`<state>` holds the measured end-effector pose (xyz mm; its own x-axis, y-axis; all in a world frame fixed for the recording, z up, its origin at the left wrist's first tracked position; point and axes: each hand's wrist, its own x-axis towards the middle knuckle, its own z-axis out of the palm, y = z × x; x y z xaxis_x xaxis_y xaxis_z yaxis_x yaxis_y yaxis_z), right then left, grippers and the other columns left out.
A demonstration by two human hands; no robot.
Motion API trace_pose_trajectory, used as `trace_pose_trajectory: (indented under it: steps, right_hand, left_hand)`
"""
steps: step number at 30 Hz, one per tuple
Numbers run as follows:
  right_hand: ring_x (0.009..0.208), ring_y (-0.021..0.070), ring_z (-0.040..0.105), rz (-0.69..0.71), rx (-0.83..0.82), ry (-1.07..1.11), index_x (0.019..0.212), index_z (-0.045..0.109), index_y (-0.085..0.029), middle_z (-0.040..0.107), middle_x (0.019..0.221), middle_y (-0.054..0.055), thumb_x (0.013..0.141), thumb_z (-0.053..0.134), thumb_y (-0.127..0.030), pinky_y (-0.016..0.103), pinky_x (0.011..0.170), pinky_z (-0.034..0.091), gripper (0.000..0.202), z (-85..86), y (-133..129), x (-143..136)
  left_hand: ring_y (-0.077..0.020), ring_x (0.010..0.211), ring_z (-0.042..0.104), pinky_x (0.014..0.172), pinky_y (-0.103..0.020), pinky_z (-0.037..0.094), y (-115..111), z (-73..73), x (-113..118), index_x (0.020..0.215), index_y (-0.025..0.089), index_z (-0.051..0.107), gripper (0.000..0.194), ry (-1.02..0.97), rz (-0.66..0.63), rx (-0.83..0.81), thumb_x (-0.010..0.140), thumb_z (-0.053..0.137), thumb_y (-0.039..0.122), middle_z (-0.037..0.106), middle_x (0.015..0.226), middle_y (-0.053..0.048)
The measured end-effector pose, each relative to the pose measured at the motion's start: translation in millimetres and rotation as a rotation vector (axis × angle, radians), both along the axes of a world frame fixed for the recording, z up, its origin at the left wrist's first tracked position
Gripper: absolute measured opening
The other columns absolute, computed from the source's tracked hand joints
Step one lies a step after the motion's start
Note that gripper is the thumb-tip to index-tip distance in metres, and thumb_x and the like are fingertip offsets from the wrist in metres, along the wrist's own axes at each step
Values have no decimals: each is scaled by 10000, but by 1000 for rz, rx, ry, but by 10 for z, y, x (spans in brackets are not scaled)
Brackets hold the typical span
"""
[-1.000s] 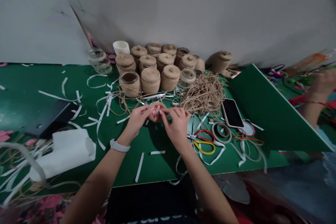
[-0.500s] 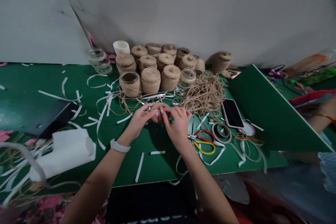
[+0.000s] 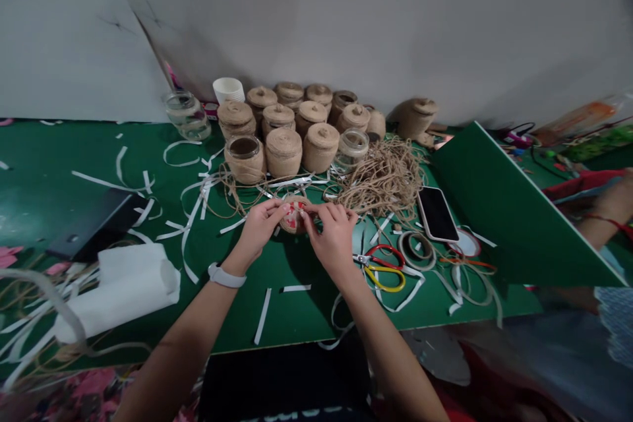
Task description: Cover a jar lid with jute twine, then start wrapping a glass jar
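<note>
— When looking outward from the front edge of the green tabletop [image 3: 222,330], meet what first?
— See a narrow white paper strip [image 3: 262,316] and a shorter white strip [image 3: 297,288] lying loose, with a bulky roll of white sheet [image 3: 119,290] off to the left and a pale grey wristband [image 3: 226,275] around the person's left wrist.
— And just past these?
— Find the left hand [image 3: 260,227] closed in a pinch on the left side of a small round twine-rimmed disc with a red-and-white middle [image 3: 293,216]. Find the right hand [image 3: 332,232] pinching the opposite side.
— Held where, exactly?
— Between both hands, in front of the jars; cannot tell whether touching the tabletop.
— And beside the right hand?
— Notice scissors with one red and one yellow handle [image 3: 383,266], then a roll of pale tape [image 3: 406,254]. Farther right, note a slanting green board [image 3: 519,211], with another person's blurred hand [image 3: 616,201] beyond.
— Next?
— Pass a black-screened phone in a pale case [image 3: 438,213], then a tangled heap of brown twine [image 3: 383,178]. Left of that, count rows of twine-wrapped jars [image 3: 283,153], some topped with knobbed lids, plus a clear glass jar [image 3: 351,148] just beside the heap.
— And farthest?
— Reach a stack of white cups [image 3: 229,89], then a plain grey panel [image 3: 321,20].
</note>
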<state>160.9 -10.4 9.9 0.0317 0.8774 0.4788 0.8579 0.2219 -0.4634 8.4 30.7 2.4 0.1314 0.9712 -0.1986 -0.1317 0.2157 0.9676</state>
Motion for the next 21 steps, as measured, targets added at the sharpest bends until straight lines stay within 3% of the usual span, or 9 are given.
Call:
trace_pose_trajectory:
  steps: [8, 14, 21]
  right_hand:
    - [871, 178, 573, 30, 10, 29, 906, 667, -239, 705, 888, 3, 932, 577, -312, 356, 844, 268, 119, 29, -14, 60]
    - [879, 178, 577, 28, 15, 67, 911, 662, -239, 703, 894, 6, 933, 569, -305, 360, 854, 282, 116, 62, -17, 42]
    - [868, 180, 580, 27, 32, 57, 917, 663, -238, 698, 885, 5, 928, 579, -300, 367, 842, 294, 105, 46, -7, 26]
  left_hand:
    - [-159, 658, 650, 636, -258, 495, -13, 1, 16, 828, 151, 682, 340, -22, 41, -2, 665, 771, 436, 727, 728, -25]
    - [-121, 578, 599, 542, -213, 447, -38, 41, 13, 841, 155, 678, 293, -15, -11, -7, 700, 749, 402, 695, 692, -7]
    - [-141, 647, 645, 628, -240, 503, -46, 37, 14, 861, 160, 683, 290, -47, -66, -3, 693, 769, 380, 717, 740, -18]
